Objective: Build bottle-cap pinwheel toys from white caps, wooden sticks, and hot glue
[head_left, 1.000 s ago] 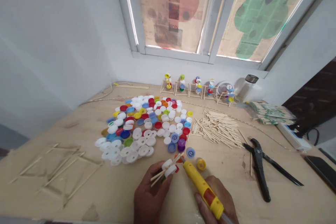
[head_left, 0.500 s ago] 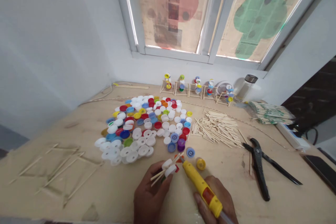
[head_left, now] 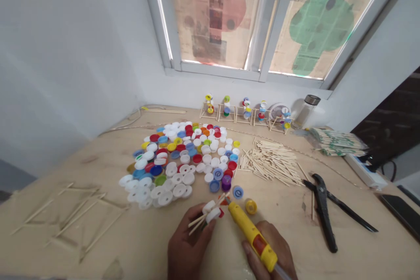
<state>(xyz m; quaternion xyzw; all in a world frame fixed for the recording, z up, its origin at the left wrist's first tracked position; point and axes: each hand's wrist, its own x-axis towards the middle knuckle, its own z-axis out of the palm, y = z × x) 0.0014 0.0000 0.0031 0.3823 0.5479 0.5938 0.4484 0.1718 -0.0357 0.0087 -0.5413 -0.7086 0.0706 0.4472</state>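
head view: left hand (head_left: 189, 245) pinches sticks (head_left: 197, 221) and white caps (head_left: 213, 214) over the table (head_left: 221, 256); right hand (head_left: 277, 245) wraps the glue gun (head_left: 249, 230), its tip near that hand, so a slip could burn it or misplace glue. blue cap (head_left: 238, 192) and yellow cap (head_left: 251, 206) crowd the tip; pliers (head_left: 324, 214) lie farther right.

Gap left of pliers (head_left: 324, 212) (caps (head_left: 185, 158) block ahead)
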